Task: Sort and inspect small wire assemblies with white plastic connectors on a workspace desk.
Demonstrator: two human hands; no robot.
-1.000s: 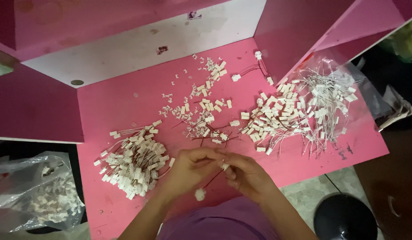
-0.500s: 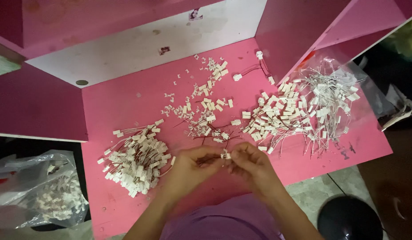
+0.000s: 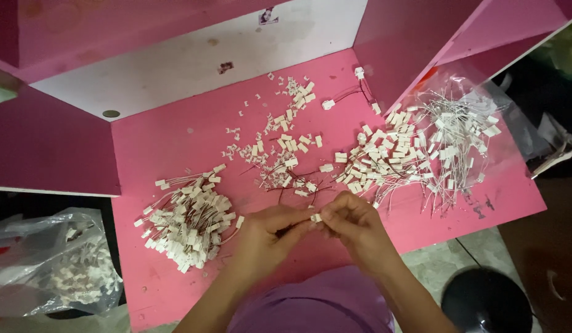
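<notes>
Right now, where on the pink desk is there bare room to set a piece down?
Bare pink lies between the left pile and the scattered pieces, and below the right pile by the front edge. The middle, above the hands, is crowded.

I see a matt pink painted tabletop [image 3: 175, 142], scuffed; white plastic connectors [image 3: 190, 225]; a glossy, crinkled clear plastic bag [image 3: 51, 265].
</notes>
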